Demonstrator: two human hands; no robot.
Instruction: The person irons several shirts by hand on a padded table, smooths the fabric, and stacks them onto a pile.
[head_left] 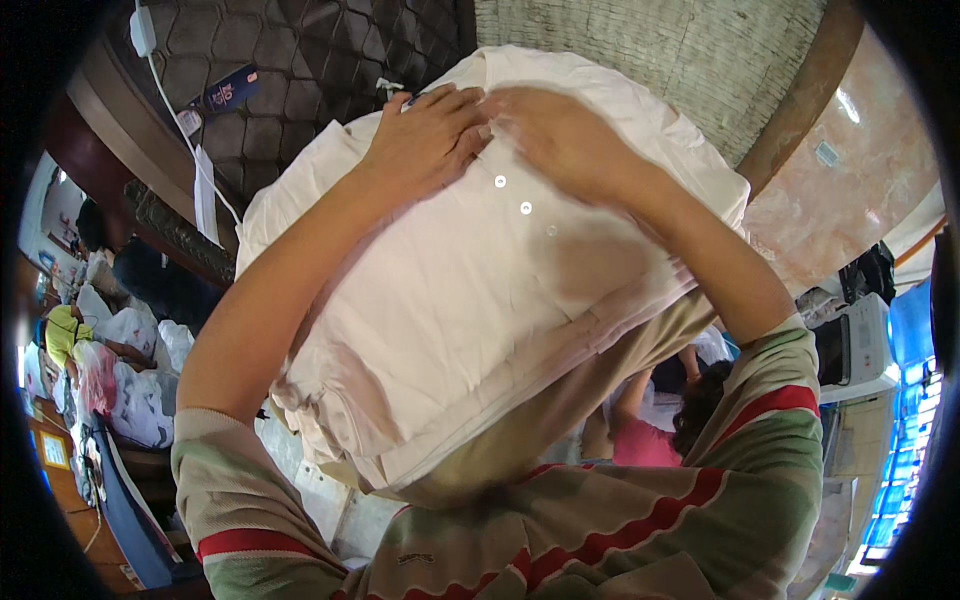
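Note:
A pale cream shirt (pixel 400 290) is spread out in front of me, with folds bunched at its near left and its near edge hanging toward my body. Small white round buttons (pixel 526 208) run down its middle. At the far part of the shirt my left hand (pixel 428 138) has its fingers closed on the cloth, thumb toward the button line. Meeting it there is my right hand (pixel 560 140), on the cloth but smeared by motion, its fingertips partly hidden.
Beyond the shirt lie a dark patterned surface (pixel 235 40) and a woven mat (pixel 640 60). A white cord (pixel 165 95) and a dark blue card (pixel 228 88) are at left. Bagged goods (pixel 140 400) and a person in yellow (pixel 65 335) stand farther left; a person in pink (pixel 640 440) is at right.

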